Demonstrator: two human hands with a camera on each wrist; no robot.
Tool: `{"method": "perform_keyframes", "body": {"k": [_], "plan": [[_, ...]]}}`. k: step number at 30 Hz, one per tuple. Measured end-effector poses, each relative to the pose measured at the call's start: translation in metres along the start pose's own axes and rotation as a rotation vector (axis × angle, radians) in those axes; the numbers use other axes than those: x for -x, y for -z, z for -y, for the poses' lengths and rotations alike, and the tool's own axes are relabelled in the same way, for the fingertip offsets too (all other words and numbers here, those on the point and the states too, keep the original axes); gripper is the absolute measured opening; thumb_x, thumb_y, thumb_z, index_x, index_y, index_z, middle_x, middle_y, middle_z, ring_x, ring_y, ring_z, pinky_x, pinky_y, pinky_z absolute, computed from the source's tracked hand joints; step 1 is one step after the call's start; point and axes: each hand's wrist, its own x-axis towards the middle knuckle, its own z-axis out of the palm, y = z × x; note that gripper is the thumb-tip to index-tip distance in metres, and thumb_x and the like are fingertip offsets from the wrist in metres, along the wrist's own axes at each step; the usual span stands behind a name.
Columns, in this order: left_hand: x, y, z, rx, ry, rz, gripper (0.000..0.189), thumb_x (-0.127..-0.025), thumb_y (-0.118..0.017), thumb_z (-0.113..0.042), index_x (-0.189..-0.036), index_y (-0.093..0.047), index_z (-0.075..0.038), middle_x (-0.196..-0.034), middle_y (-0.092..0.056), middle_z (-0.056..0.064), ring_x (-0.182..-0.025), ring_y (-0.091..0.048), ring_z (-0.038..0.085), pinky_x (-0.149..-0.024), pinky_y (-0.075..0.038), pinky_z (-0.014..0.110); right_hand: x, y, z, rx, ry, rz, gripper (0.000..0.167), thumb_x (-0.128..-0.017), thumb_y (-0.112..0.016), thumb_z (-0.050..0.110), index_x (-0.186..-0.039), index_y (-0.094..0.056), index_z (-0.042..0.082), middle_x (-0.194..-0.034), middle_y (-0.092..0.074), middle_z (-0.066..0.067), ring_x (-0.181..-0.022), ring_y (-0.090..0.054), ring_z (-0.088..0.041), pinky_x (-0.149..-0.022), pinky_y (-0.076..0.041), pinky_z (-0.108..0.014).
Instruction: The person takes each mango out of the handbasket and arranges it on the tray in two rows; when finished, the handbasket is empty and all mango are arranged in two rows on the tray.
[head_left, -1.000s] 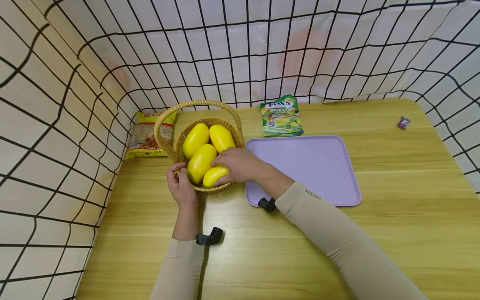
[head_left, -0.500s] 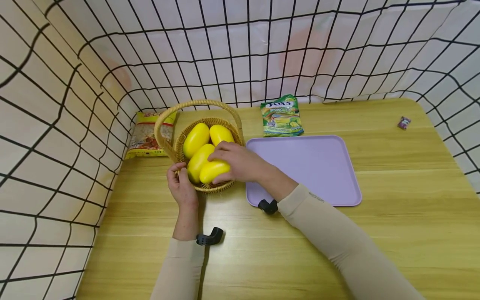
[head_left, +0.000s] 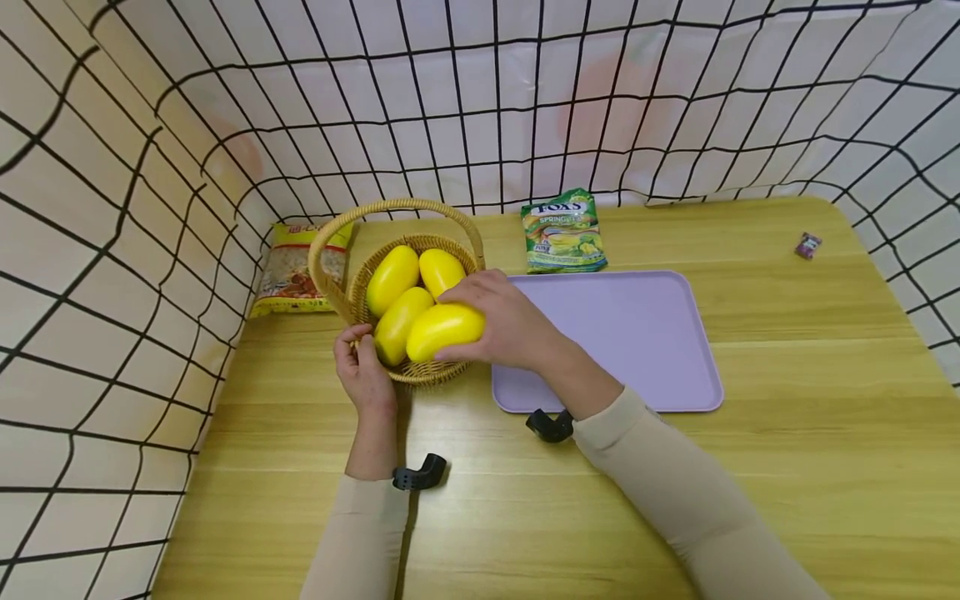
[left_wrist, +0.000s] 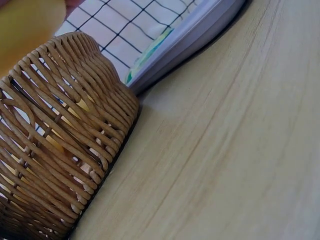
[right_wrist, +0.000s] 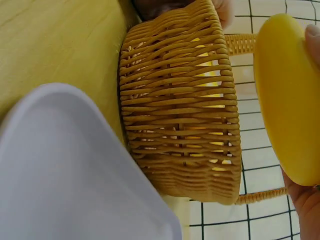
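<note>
My right hand [head_left: 512, 322] grips a yellow mango [head_left: 446, 332], raised over the right front of a wicker basket [head_left: 429, 377]. In the right wrist view this mango [right_wrist: 290, 100] is above the basket's rim, with fingers at its far side. Three more mangoes [head_left: 393, 278] lie inside the basket. My left hand [head_left: 365, 372] holds the basket's rim at the front left, thumb and fingers about the edge. Only the woven side of the basket [left_wrist: 65, 130] and part of the raised mango [left_wrist: 30, 30] show in the left wrist view.
A lilac tray [head_left: 637, 342] lies right of the basket. Behind it is a green Fox's candy bag [head_left: 564, 233]. A yellow food packet [head_left: 300, 271] lies behind the basket at left, and a small purple wrapped sweet [head_left: 807, 245] at far right. Grid-patterned cloth [head_left: 480, 108] surrounds the table.
My right hand has lifted the front mango up out of the basket and shifted slightly right. My left hand has stayed at the rim.
</note>
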Motion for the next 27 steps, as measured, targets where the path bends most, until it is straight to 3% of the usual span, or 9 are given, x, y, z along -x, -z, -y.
{"method": "perform_keyframes", "body": {"k": [5,14,19,24,27], "plan": [[0.0,-0.001,0.0,0.001,0.011,0.002,0.013,-0.096,-0.051,-0.011,-0.097,-0.064,-0.013,-0.114,-0.053,-0.005,-0.106,-0.051,0.011,-0.089,-0.041,0.023,0.013,0.003,-0.002,-0.008,-0.013,-0.038,0.069,-0.073,-0.088,0.052,-0.13,-0.068,0.019,-0.133,-0.063,-0.003,-0.128,-0.053,-0.024,-0.111,-0.044,-0.044],[0.001,0.0,0.0,0.02,0.012,-0.002,0.014,-0.095,-0.051,-0.009,-0.095,-0.064,-0.015,-0.111,-0.054,-0.006,-0.105,-0.051,0.011,-0.088,-0.041,0.023,0.031,0.005,-0.01,-0.111,-0.088,-0.044,0.061,-0.081,-0.083,0.05,-0.133,-0.065,0.023,-0.133,-0.058,0.0,-0.114,-0.055,-0.018,-0.093,-0.05,-0.042],[0.001,0.0,-0.001,0.016,0.015,-0.006,0.014,-0.095,-0.051,-0.009,-0.095,-0.063,-0.016,-0.111,-0.054,-0.006,-0.105,-0.051,0.011,-0.088,-0.041,0.023,0.038,0.005,-0.016,-0.172,-0.095,-0.071,0.058,-0.082,-0.084,0.043,-0.133,-0.067,0.021,-0.135,-0.058,-0.001,-0.119,-0.055,-0.02,-0.098,-0.05,-0.045],[0.0,0.0,-0.001,0.016,0.016,-0.001,0.014,-0.096,-0.051,-0.01,-0.095,-0.063,-0.016,-0.114,-0.053,-0.006,-0.108,-0.051,0.012,-0.091,-0.041,0.024,0.044,0.006,-0.024,-0.259,-0.109,-0.108,0.039,-0.095,-0.072,0.028,-0.133,-0.067,0.018,-0.139,-0.056,-0.005,-0.125,-0.055,-0.025,-0.101,-0.048,-0.048],[0.0,0.0,0.0,0.017,0.018,0.004,0.013,-0.096,-0.051,-0.01,-0.095,-0.063,-0.015,-0.115,-0.053,-0.006,-0.109,-0.051,0.012,-0.091,-0.041,0.024,0.046,0.007,-0.028,-0.282,-0.124,-0.138,0.037,-0.095,-0.071,0.025,-0.132,-0.066,0.018,-0.139,-0.055,-0.006,-0.125,-0.054,-0.026,-0.101,-0.047,-0.048]]}}
